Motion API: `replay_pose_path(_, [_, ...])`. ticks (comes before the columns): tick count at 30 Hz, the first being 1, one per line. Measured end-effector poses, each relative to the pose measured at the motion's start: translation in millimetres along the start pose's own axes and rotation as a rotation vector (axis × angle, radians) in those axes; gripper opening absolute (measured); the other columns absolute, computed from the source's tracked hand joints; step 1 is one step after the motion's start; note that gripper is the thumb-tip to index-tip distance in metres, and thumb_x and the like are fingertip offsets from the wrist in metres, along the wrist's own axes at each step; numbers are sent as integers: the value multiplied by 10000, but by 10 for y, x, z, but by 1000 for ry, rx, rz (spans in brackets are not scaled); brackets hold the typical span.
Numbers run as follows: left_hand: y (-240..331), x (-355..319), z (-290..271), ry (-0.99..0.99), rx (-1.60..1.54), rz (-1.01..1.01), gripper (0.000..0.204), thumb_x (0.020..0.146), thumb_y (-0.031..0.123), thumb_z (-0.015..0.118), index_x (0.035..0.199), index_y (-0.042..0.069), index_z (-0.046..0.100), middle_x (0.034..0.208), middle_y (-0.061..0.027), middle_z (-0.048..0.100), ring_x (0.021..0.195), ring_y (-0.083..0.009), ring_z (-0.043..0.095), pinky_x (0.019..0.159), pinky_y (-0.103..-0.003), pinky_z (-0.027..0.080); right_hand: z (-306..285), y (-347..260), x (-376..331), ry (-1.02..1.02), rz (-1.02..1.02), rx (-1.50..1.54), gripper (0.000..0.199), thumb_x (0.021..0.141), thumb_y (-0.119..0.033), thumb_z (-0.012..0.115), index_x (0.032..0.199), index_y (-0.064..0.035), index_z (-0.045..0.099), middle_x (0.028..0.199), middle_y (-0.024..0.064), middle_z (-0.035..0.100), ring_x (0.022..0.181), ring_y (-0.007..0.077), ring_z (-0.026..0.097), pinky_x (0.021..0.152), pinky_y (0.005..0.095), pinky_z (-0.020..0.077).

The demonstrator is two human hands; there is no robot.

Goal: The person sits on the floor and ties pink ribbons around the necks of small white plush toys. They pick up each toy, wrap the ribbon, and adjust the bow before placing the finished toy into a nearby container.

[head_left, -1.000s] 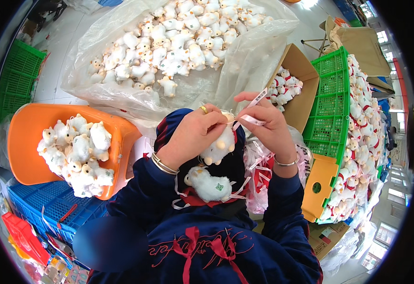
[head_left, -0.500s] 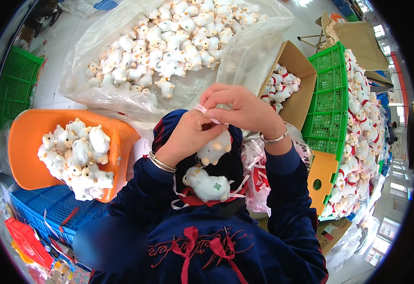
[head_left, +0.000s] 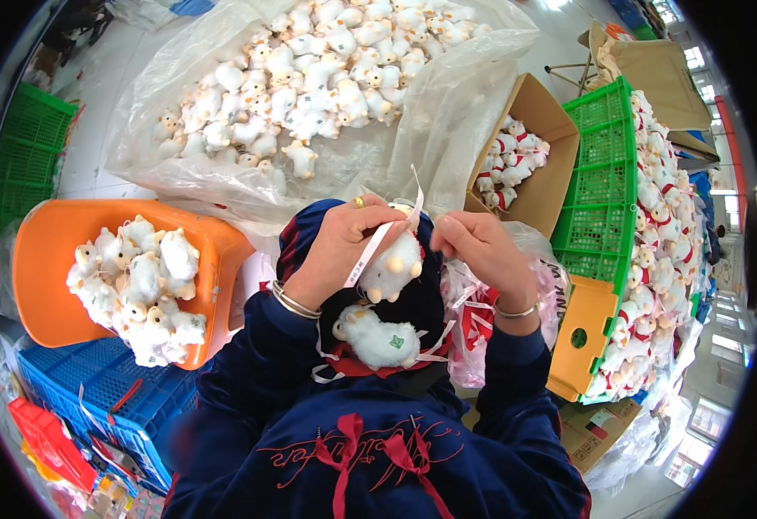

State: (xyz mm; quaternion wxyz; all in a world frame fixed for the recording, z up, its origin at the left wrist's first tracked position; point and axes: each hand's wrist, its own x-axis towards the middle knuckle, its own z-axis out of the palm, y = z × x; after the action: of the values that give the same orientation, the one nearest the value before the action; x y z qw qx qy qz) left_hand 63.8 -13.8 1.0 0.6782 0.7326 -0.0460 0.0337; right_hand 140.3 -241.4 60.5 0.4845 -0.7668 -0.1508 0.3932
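Located at far left: green crate (head_left: 28, 147). At lower left: blue crate (head_left: 80, 370), near red plastic item (head_left: 50, 443). At upper right: tan chair (head_left: 664, 85).

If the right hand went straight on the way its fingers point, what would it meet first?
Probably the small white plush animal with tan feet in the left hand, just leftward of the right hand's fingertips; depth is unclear, so it might pass above.

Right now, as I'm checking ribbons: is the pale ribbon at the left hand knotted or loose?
The pale ribbon has loose ends, one up, one down; whether it's knotted I cannot tell: the left hand covers its middle.
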Motion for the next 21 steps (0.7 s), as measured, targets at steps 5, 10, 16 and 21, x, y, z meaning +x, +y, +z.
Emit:
replay_pose_path(5, [-2, 4, 9, -38, 13, 13, 151, 962, 133, 742, 1072, 35, 777, 897, -81, 701, 816, -179, 660, 734, -286, 508, 416, 104, 179, 240, -148, 402, 210, 1010, -172, 688, 1064, 30, 714, 932, -13, 697, 844, 49, 599, 721, 223, 491])
replay_pose_path(10, [3, 39, -73, -77, 57, 5, 135, 962, 123, 733, 1052, 29, 768, 898, -70, 702, 806, -175, 657, 743, -288, 512, 472, 57, 94, 352, -187, 401, 128, 957, -72, 729, 1048, 17, 711, 940, -4, 690, 830, 54, 596, 718, 220, 486])
replay_pose_path(16, [-39, 7, -27, -21, -32, -37, 121, 966, 107, 721, 1033, 15, 761, 894, -68, 698, 806, -160, 653, 739, -285, 509, 420, 130, -45, 174, -480, -42, 74, 935, -24, 706, 1000, 10, 716, 919, 20, 680, 818, 101, 620, 752, 267, 512])
replay_pose_path(21, [-59, -58, 97, 50, -56, -22, 124, 961, 98, 722, 1029, 2, 763, 885, -70, 695, 804, -156, 640, 729, -280, 502, 330, 155, -12, 91, -259, 190, 64, 950, -28, 685, 992, 9, 716, 891, 16, 677, 824, 82, 625, 749, 250, 513])
